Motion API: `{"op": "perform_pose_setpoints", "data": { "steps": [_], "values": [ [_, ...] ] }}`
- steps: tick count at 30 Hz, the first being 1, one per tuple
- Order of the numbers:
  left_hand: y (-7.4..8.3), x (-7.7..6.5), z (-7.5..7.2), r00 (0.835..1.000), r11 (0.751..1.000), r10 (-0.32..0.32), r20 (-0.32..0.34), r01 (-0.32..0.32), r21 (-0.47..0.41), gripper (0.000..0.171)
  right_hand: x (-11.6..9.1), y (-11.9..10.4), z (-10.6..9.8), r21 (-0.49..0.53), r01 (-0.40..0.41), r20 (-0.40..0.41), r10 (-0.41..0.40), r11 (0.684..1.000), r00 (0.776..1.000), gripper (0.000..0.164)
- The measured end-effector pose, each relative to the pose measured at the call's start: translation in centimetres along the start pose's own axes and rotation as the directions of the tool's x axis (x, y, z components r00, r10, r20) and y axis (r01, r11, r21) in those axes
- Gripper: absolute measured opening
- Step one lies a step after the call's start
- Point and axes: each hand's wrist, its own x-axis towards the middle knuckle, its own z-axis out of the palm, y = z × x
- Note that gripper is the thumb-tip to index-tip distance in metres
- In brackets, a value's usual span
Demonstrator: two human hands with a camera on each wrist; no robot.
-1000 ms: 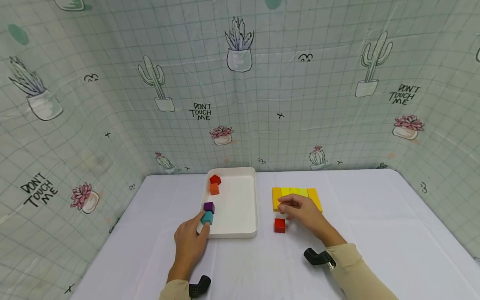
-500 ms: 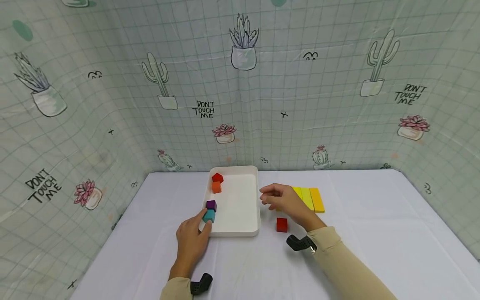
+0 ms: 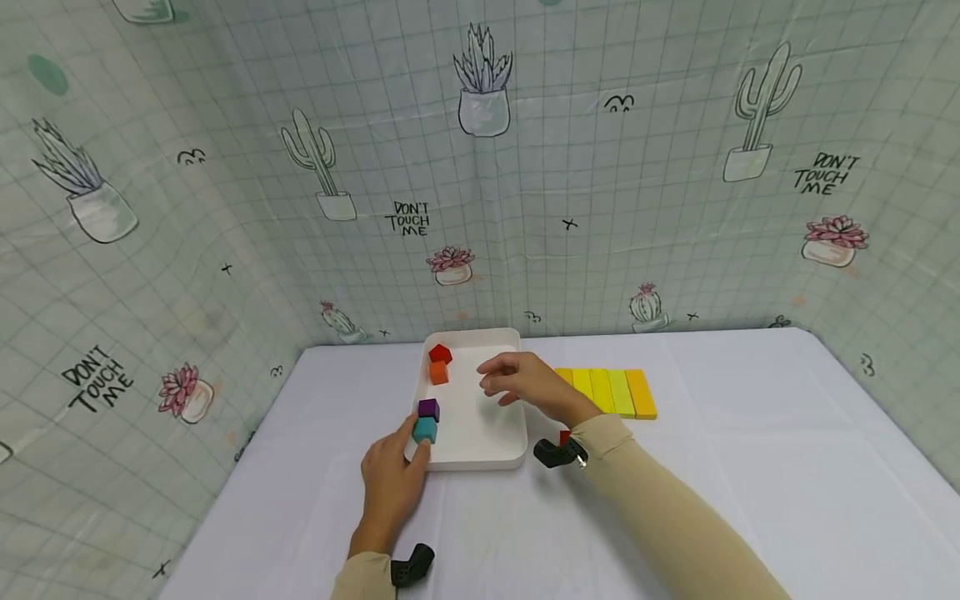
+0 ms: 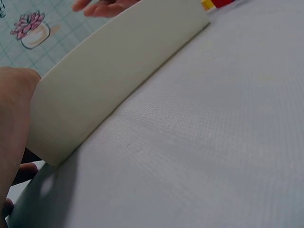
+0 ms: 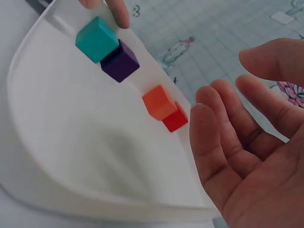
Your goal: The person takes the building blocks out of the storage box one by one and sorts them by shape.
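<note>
My left hand [image 3: 393,479] holds the near left corner of the white tray [image 3: 480,442], thumb and fingertip over its rim. Just inside that corner sit a teal block [image 3: 425,430] and a purple block [image 3: 429,409], side by side. Farther up the left wall, an orange block [image 3: 438,372] lies against a red block [image 3: 440,354]. Over the right part of the tray is my right hand [image 3: 532,383], its fingers loosely bent with nothing between them. The right wrist view shows the bare palm and fingers [image 5: 204,137], apart from the blocks.
Right of the tray, several yellow and orange flat strips [image 3: 611,393] lie in a row on the white-covered table [image 3: 750,433]. Another red block [image 3: 564,437] is partly hidden behind the right wrist's black camera [image 3: 558,452]. A printed curtain [image 3: 525,183] stands behind.
My right hand has moved left from above the yellow strips to over the tray. The left hand keeps its place at the tray corner. The head view has shifted slightly.
</note>
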Motion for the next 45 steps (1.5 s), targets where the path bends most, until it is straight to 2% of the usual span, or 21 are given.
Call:
{"op": "perform_pose_setpoints", "data": {
  "steps": [9,18,24,32,45],
  "values": [
    [0.1,0.4,-0.4,1.0,1.0,-0.004,0.006,0.004,0.009,0.049,2.5,0.0,1.9,0.023,0.053,0.035,-0.054,0.998,0.998,0.038],
    [0.0,0.5,-0.2,1.0,1.0,-0.001,0.009,0.001,0.013,0.049,4.3,1.2,3.4,-0.004,0.03,0.072,-0.03,1.0,0.997,0.038],
    [0.0,0.7,0.1,1.0,1.0,-0.005,0.02,0.005,0.007,0.05,4.9,1.6,4.0,-0.013,0.008,0.062,-0.007,1.0,0.998,0.036],
    [0.0,0.6,0.0,1.0,1.0,0.017,-0.002,-0.017,-0.007,0.049,5.8,2.1,5.1,-0.014,-0.026,0.065,0.027,1.0,0.998,0.029],
    [-0.1,0.1,-0.1,1.0,1.0,-0.009,-0.006,0.009,-0.01,0.048,6.1,1.8,6.3,-0.134,-0.034,0.119,0.051,0.99,0.992,0.033]
  ]
}}
